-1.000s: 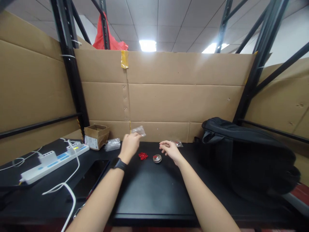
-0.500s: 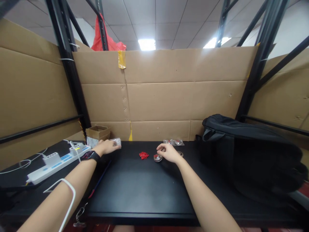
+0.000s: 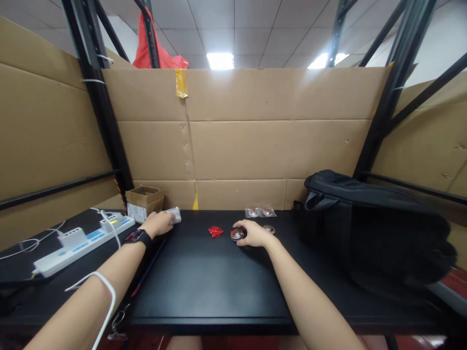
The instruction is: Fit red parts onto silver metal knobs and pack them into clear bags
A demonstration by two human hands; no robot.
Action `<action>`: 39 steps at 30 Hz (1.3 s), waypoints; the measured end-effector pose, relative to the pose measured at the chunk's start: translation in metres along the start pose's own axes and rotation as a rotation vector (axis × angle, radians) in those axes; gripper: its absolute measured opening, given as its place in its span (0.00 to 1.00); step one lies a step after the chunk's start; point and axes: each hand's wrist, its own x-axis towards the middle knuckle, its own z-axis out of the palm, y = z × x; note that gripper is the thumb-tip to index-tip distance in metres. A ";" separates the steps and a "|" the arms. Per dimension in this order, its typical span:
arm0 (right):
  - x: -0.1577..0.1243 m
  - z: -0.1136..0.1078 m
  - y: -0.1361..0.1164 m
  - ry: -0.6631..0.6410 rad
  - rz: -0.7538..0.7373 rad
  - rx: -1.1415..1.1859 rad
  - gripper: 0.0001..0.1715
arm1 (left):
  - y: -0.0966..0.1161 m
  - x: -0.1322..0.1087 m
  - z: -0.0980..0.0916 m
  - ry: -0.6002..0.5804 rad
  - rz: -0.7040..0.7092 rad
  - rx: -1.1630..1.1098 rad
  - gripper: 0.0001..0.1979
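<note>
My left hand (image 3: 157, 224), with a dark watch on its wrist, grips a crumpled clear plastic packet (image 3: 175, 214) beside the small cardboard box. My right hand (image 3: 254, 233) has thumb and fingers curled around the edges of a round silvery metal disc (image 3: 237, 235) on the black table; a bit of red shows on the disc. To the left of that disc lies a little heap of small red pieces (image 3: 215, 232). Behind my right wrist, another round metal disc (image 3: 269, 229) lies flat, partly covered. Farther back are clear packets (image 3: 260, 212) with round silvery things and red bits inside.
An open cardboard box (image 3: 145, 200) stands at the back left. A white power strip (image 3: 83, 247) with cables runs along the left side. A large black bag (image 3: 368, 228) takes up the right. Cardboard panels (image 3: 241, 150) and black posts enclose the table.
My right hand's fingers have spread from above the metal disc to around its edges. My left hand stays near the box with the packet. The whole view has shifted slightly.
</note>
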 end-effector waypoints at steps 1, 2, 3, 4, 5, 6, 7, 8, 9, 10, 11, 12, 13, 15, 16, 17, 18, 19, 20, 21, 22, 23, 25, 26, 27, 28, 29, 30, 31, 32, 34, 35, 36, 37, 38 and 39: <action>0.000 0.001 0.001 -0.003 0.012 0.018 0.37 | 0.000 -0.001 -0.001 0.008 -0.007 0.000 0.18; 0.001 0.002 0.001 0.000 0.020 0.037 0.35 | 0.001 -0.002 -0.003 0.016 -0.016 0.001 0.20; 0.001 0.003 0.002 0.006 0.024 0.052 0.34 | 0.002 -0.003 -0.006 0.027 -0.026 0.001 0.21; 0.002 0.004 0.002 0.011 0.026 0.063 0.33 | 0.003 -0.004 -0.009 0.042 -0.034 0.001 0.22; 0.002 0.005 0.002 0.013 0.029 0.071 0.32 | 0.006 -0.006 -0.013 0.062 -0.039 0.003 0.22; 0.002 0.005 0.001 0.012 0.033 0.077 0.32 | 0.009 -0.008 -0.017 0.086 -0.040 0.010 0.23; 0.002 0.005 0.001 0.008 0.035 0.082 0.31 | 0.013 -0.011 -0.021 0.117 -0.035 0.021 0.24; 0.002 0.005 0.000 0.003 0.036 0.086 0.32 | 0.018 -0.014 -0.027 0.153 -0.025 0.035 0.25; 0.002 0.005 0.000 0.001 0.036 0.090 0.31 | 0.025 -0.017 -0.032 0.189 -0.009 0.048 0.26; 0.002 0.005 -0.001 0.004 0.035 0.091 0.31 | 0.034 -0.020 -0.038 0.230 0.013 0.054 0.26; 0.002 0.005 -0.001 0.012 0.030 0.091 0.30 | 0.045 -0.022 -0.043 0.270 0.038 0.047 0.26; 0.003 0.006 -0.001 0.024 0.025 0.091 0.28 | 0.057 -0.025 -0.049 0.315 0.068 0.025 0.25; 0.003 0.006 -0.001 0.039 0.018 0.092 0.26 | 0.070 -0.028 -0.054 0.360 0.104 -0.009 0.24; 0.004 0.007 -0.001 0.066 -0.003 0.105 0.24 | 0.099 -0.031 -0.063 0.463 0.167 -0.092 0.23; 0.004 0.008 -0.001 0.084 -0.004 0.115 0.23 | 0.113 -0.032 -0.067 0.495 0.199 -0.139 0.22; 0.004 0.007 -0.001 0.106 0.006 0.125 0.23 | 0.128 -0.033 -0.069 0.520 0.231 -0.191 0.22; 0.004 0.006 0.000 0.127 0.025 0.132 0.23 | 0.142 -0.032 -0.071 0.541 0.252 -0.247 0.22; 0.003 0.005 0.000 0.143 0.041 0.131 0.24 | 0.155 -0.032 -0.071 0.548 0.272 -0.298 0.20; 0.003 0.004 -0.001 0.150 0.050 0.125 0.25 | 0.166 -0.031 -0.071 0.552 0.284 -0.342 0.19; 0.002 0.002 -0.001 0.147 0.046 0.117 0.26 | 0.176 -0.030 -0.069 0.561 0.287 -0.381 0.17; 0.001 0.001 -0.002 0.129 0.028 0.110 0.27 | 0.185 -0.029 -0.065 0.572 0.287 -0.417 0.16; 0.000 0.000 -0.003 0.103 0.004 0.102 0.28 | 0.192 -0.028 -0.061 0.587 0.278 -0.451 0.14; -0.001 -0.001 -0.005 0.056 -0.030 0.082 0.29 | 0.200 -0.026 -0.052 0.609 0.251 -0.508 0.11; -0.001 -0.001 -0.006 0.040 -0.034 0.068 0.29 | 0.201 -0.026 -0.046 0.609 0.241 -0.531 0.10; 0.000 0.000 -0.007 0.030 -0.033 0.051 0.28 | 0.201 -0.026 -0.041 0.600 0.237 -0.552 0.10; 0.000 0.001 -0.008 0.026 -0.031 0.035 0.26 | 0.200 -0.025 -0.037 0.585 0.239 -0.571 0.10; 0.001 0.003 -0.009 0.029 -0.027 0.022 0.24 | 0.197 -0.025 -0.033 0.567 0.243 -0.593 0.10; 0.002 0.004 -0.009 0.033 -0.021 0.015 0.23 | 0.194 -0.025 -0.029 0.548 0.248 -0.618 0.11; 0.003 0.006 -0.009 0.036 -0.012 0.016 0.23 | 0.191 -0.024 -0.027 0.532 0.251 -0.648 0.11; 0.003 0.008 -0.009 0.036 -0.001 0.027 0.24 | 0.188 -0.023 -0.025 0.521 0.252 -0.681 0.11; 0.004 0.010 -0.007 0.028 0.029 0.076 0.27 | 0.183 -0.021 -0.024 0.517 0.251 -0.750 0.11; 0.005 0.010 -0.006 0.028 0.041 0.112 0.28 | 0.182 -0.020 -0.024 0.524 0.249 -0.780 0.11; 0.005 0.009 -0.006 0.037 0.047 0.154 0.30 | 0.181 -0.019 -0.024 0.534 0.248 -0.802 0.11; 0.005 0.008 -0.006 0.061 0.048 0.204 0.30 | 0.181 -0.018 -0.025 0.542 0.247 -0.817 0.10; 0.006 0.007 -0.006 0.098 0.047 0.268 0.30 | 0.181 -0.018 -0.025 0.544 0.249 -0.825 0.10; 0.006 0.005 -0.007 0.146 0.048 0.351 0.30 | 0.182 -0.018 -0.026 0.539 0.254 -0.832 0.09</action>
